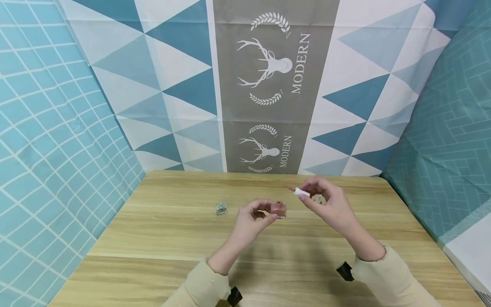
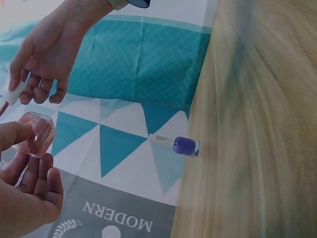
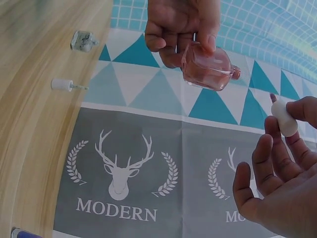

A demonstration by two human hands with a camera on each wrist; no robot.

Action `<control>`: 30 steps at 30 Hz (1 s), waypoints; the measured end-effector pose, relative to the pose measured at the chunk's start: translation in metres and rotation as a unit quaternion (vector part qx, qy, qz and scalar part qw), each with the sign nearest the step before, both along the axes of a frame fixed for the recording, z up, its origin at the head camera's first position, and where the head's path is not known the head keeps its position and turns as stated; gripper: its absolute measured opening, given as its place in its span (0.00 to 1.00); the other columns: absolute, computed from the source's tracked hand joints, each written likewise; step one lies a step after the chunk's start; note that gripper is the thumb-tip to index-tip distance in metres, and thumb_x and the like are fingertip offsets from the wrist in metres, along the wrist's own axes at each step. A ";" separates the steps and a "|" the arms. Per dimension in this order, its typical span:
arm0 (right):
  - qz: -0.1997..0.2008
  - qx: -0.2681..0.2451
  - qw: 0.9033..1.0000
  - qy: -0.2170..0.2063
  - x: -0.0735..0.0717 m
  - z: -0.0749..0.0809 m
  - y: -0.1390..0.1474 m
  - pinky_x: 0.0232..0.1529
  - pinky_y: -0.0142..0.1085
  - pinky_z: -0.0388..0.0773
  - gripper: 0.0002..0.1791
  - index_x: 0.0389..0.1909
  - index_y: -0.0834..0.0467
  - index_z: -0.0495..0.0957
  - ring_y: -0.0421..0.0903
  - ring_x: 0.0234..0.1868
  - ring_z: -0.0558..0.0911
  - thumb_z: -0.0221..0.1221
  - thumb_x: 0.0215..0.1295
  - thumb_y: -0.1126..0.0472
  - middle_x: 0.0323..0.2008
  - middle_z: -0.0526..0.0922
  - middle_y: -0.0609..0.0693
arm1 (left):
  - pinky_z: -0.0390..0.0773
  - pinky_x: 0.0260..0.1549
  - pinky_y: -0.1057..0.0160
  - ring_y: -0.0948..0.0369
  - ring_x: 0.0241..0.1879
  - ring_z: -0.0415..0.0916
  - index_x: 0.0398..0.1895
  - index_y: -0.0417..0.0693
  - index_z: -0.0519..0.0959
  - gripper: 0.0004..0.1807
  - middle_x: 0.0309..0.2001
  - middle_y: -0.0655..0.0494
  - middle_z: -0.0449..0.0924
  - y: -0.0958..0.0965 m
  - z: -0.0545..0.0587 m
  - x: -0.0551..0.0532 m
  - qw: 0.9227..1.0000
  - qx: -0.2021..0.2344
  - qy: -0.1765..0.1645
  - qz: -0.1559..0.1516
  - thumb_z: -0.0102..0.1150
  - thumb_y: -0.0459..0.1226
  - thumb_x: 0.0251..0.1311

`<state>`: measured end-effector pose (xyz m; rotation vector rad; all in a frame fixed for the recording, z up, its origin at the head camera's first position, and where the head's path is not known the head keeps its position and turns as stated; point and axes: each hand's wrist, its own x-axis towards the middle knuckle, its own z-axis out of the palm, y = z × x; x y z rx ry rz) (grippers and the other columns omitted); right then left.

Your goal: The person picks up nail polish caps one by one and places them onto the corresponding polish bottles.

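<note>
Pinching the pink bottle [image 1: 278, 209] between thumb and fingers, that's my left hand [image 1: 249, 221], out above the bench [image 1: 172, 247], and across from it my right hand [image 1: 333, 206] has a white cap [image 1: 301, 192] nipped between thumb and fingertips, its slim brush [image 1: 290, 187] tipped leftward and well apart from the glass! From the head view you get the dark mouth on top of the bottle, while part of its side vanishes behind my fingers; something pale peeks out behind my right hand, and what it is I can't tell. Over to the left wrist view: my left hand is sliced by the frame edge, the brush runs into that edge too, but look, a purple bottle [image 2: 184, 146] stands upright on the bench, white top plain to see. The right wrist view catches just a corner of what looks like that one, down at the bottom. Yet it delivers what the head view doesn't plainly show: a second white cap [image 3: 62, 85], standing with its brush pointing up, near a small clear bottle [image 1: 221, 208]. From above, that's a little glinting block; from the right wrist its neck comes through, contents too blurred to call.
</note>
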<state>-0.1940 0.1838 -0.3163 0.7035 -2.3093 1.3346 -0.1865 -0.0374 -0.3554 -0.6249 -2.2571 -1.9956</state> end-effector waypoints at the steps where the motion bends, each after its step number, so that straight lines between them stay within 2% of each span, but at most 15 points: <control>1: 0.000 0.004 1.000 0.002 0.000 0.000 0.000 0.40 0.29 0.75 0.09 0.40 0.57 0.77 0.39 0.34 0.77 0.63 0.58 0.67 0.34 0.81 0.46 | 0.76 0.37 0.67 0.60 0.39 0.74 0.45 0.37 0.79 0.15 0.40 0.46 0.80 0.000 0.000 0.001 1.000 -0.006 0.000 0.002 0.65 0.29 0.53; 11: -0.009 0.066 0.998 0.014 0.003 0.003 0.002 0.30 0.30 0.74 0.09 0.40 0.52 0.79 0.39 0.31 0.75 0.65 0.58 0.63 0.34 0.81 0.42 | 0.76 0.37 0.67 0.58 0.40 0.75 0.45 0.36 0.79 0.14 0.39 0.46 0.81 0.001 -0.001 0.002 1.000 -0.009 0.004 -0.004 0.64 0.28 0.54; 24: 0.024 0.089 0.995 0.041 0.001 0.001 0.005 0.26 0.29 0.73 0.11 0.39 0.50 0.80 0.38 0.31 0.74 0.64 0.57 0.65 0.36 0.80 0.42 | 0.77 0.37 0.65 0.58 0.41 0.76 0.44 0.36 0.79 0.13 0.41 0.45 0.81 -0.001 0.003 0.008 0.999 -0.034 0.019 -0.009 0.63 0.28 0.54; 30: 0.022 0.096 0.994 0.044 0.002 0.001 0.004 0.25 0.30 0.72 0.12 0.39 0.48 0.80 0.38 0.31 0.74 0.65 0.56 0.65 0.37 0.79 0.40 | 0.77 0.37 0.65 0.57 0.40 0.76 0.44 0.36 0.79 0.13 0.41 0.45 0.82 -0.001 0.005 0.009 0.999 -0.040 0.023 -0.007 0.64 0.28 0.54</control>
